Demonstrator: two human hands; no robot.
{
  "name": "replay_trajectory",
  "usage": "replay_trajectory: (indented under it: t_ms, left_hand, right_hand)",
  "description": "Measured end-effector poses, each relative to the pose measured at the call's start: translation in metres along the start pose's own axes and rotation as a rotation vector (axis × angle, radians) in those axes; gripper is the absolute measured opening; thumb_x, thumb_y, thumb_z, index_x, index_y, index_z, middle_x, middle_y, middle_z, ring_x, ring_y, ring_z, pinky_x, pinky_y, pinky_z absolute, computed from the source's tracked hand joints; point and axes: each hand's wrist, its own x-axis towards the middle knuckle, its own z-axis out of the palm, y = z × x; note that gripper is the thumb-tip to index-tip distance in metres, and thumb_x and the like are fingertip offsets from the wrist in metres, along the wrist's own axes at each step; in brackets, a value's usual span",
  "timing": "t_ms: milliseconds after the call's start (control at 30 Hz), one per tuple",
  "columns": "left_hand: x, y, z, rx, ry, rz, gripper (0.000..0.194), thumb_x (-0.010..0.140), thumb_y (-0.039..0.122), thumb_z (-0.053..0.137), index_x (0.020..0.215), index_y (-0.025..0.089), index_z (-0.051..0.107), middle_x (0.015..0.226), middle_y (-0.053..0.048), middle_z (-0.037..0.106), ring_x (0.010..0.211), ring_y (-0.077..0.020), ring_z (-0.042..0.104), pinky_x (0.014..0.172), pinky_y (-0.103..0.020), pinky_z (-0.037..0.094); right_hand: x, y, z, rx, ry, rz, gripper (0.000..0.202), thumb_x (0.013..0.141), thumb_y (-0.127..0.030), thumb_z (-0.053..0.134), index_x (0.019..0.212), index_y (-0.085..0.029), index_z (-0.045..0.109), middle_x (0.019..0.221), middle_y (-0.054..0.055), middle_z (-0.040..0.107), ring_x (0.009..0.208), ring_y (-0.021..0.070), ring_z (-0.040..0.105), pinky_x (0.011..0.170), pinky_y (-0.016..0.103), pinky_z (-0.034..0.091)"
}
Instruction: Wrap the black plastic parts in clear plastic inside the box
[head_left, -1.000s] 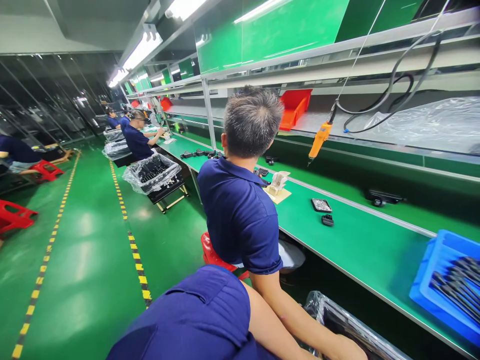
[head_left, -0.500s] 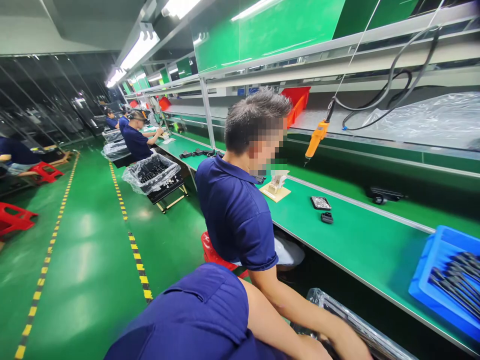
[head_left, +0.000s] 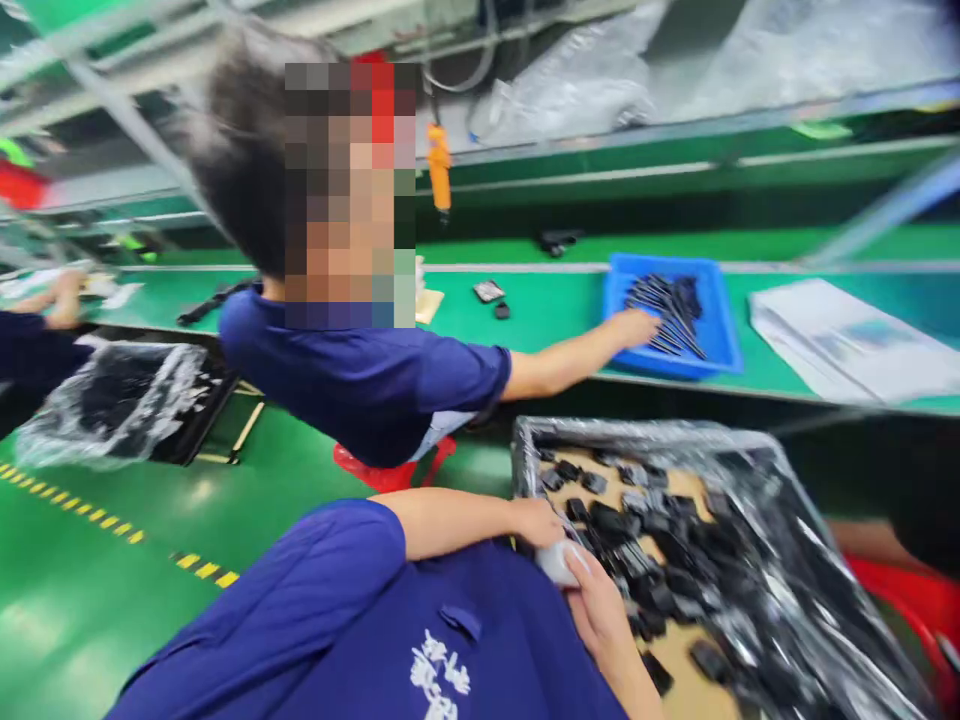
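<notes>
My left hand (head_left: 534,520) and my right hand (head_left: 600,608) meet at the near left corner of a plastic-lined box (head_left: 757,440). Between them is a small pale piece (head_left: 557,562), and both hands close on it. The view is blurred, so its shape is unclear. Several small black parts (head_left: 637,560) lie loose on the box's brown floor, right beside my fingers. My blue sleeve (head_left: 330,590) fills the lower left.
A co-worker in a blue shirt (head_left: 360,370) sits on a red stool (head_left: 382,470) and reaches a hand (head_left: 634,325) into a blue tray (head_left: 720,350) of black rods on the green bench (head_left: 547,310). An orange screwdriver (head_left: 439,170) hangs above. White sheets (head_left: 847,340) lie to the right.
The view has swung right and down onto the box. The co-worker has turned and stretched an arm to the blue tray. My hands have come together at the box's corner.
</notes>
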Motion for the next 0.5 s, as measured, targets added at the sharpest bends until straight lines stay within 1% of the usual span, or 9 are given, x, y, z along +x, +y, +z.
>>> replay_trajectory:
  t_ms: [67, 133, 200, 233, 300, 367, 400, 433, 500]
  left_hand:
    - [0.007, -0.005, 0.006, 0.016, -0.086, -0.001, 0.038, 0.091, 0.047, 0.051, 0.084, 0.016, 0.071, 0.08, -0.007, 0.07, 0.075, -0.0176, 0.064, 0.069, -0.028, 0.05]
    - [0.009, -0.009, 0.008, 0.056, -0.112, -0.048, 0.04, 0.086, 0.052, 0.054, 0.082, 0.017, 0.073, 0.077, -0.006, 0.071, 0.074, -0.0185, 0.064, 0.068, -0.027, 0.048]
    - [0.008, -0.013, 0.009, 0.088, -0.082, -0.115, 0.037, 0.08, 0.051, 0.061, 0.084, 0.017, 0.074, 0.081, -0.007, 0.072, 0.075, -0.0198, 0.064, 0.068, -0.027, 0.047]
    - [0.007, -0.014, 0.011, 0.065, -0.046, -0.15, 0.033, 0.077, 0.048, 0.065, 0.083, 0.017, 0.074, 0.082, -0.007, 0.072, 0.076, -0.0202, 0.063, 0.068, -0.027, 0.047]
    - [0.006, -0.018, 0.016, -0.047, 0.03, -0.209, 0.025, 0.075, 0.04, 0.068, 0.081, 0.017, 0.075, 0.079, -0.006, 0.072, 0.074, -0.0199, 0.063, 0.068, -0.027, 0.047]
    - [0.007, -0.024, 0.024, -0.164, 0.07, -0.265, 0.026, 0.079, 0.038, 0.062, 0.087, 0.017, 0.075, 0.074, -0.005, 0.072, 0.068, -0.0187, 0.063, 0.064, -0.026, 0.047]
    - [0.008, -0.028, 0.028, -0.195, 0.061, -0.276, 0.031, 0.083, 0.039, 0.056, 0.094, 0.016, 0.074, 0.074, -0.006, 0.072, 0.065, -0.0185, 0.063, 0.062, -0.027, 0.047]
    - [0.011, -0.031, 0.031, -0.244, 0.058, -0.295, 0.036, 0.085, 0.041, 0.052, 0.098, 0.015, 0.073, 0.074, -0.006, 0.072, 0.063, -0.0183, 0.062, 0.059, -0.027, 0.048]
    - [0.017, -0.038, 0.036, -0.454, 0.095, -0.369, 0.039, 0.082, 0.046, 0.056, 0.097, 0.014, 0.072, 0.075, -0.008, 0.072, 0.06, -0.018, 0.062, 0.054, -0.027, 0.047]
  right_hand:
    - [-0.003, 0.004, 0.005, 0.098, 0.06, -0.012, 0.062, 0.048, -0.049, 0.089, 0.096, -0.018, 0.065, 0.089, 0.003, 0.072, 0.076, 0.0191, 0.063, 0.062, 0.028, 0.051]
    - [-0.004, 0.007, 0.011, 0.148, 0.107, -0.021, 0.059, 0.049, -0.046, 0.089, 0.095, -0.019, 0.063, 0.082, 0.001, 0.07, 0.067, 0.016, 0.06, 0.055, 0.025, 0.048]
    - [-0.006, 0.009, 0.016, 0.189, 0.14, -0.008, 0.056, 0.051, -0.043, 0.088, 0.094, -0.019, 0.061, 0.077, 0.0, 0.068, 0.064, 0.0149, 0.059, 0.05, 0.024, 0.045]
    - [-0.009, 0.011, 0.018, 0.214, 0.142, 0.003, 0.054, 0.053, -0.043, 0.087, 0.095, -0.019, 0.06, 0.077, 0.0, 0.068, 0.063, 0.0149, 0.059, 0.049, 0.023, 0.044]
    - [-0.014, 0.013, 0.018, 0.27, 0.12, 0.02, 0.048, 0.062, -0.045, 0.081, 0.096, -0.021, 0.058, 0.079, 0.0, 0.067, 0.065, 0.0155, 0.06, 0.05, 0.024, 0.046]
    - [-0.016, 0.016, 0.013, 0.284, 0.122, 0.022, 0.039, 0.073, -0.047, 0.071, 0.098, -0.022, 0.057, 0.083, 0.001, 0.066, 0.068, 0.0157, 0.062, 0.055, 0.026, 0.05]
    - [-0.016, 0.018, 0.007, 0.253, 0.165, 0.019, 0.034, 0.078, -0.047, 0.066, 0.1, -0.022, 0.057, 0.086, 0.002, 0.066, 0.07, 0.0153, 0.062, 0.057, 0.026, 0.051]
    - [-0.014, 0.022, -0.001, 0.177, 0.244, 0.018, 0.03, 0.083, -0.045, 0.06, 0.101, -0.021, 0.057, 0.089, 0.003, 0.066, 0.071, 0.0147, 0.063, 0.059, 0.026, 0.051]
    - [-0.01, 0.032, -0.026, -0.042, 0.459, 0.036, 0.026, 0.087, -0.041, 0.053, 0.102, -0.019, 0.058, 0.093, 0.005, 0.067, 0.074, 0.0141, 0.063, 0.061, 0.024, 0.05]
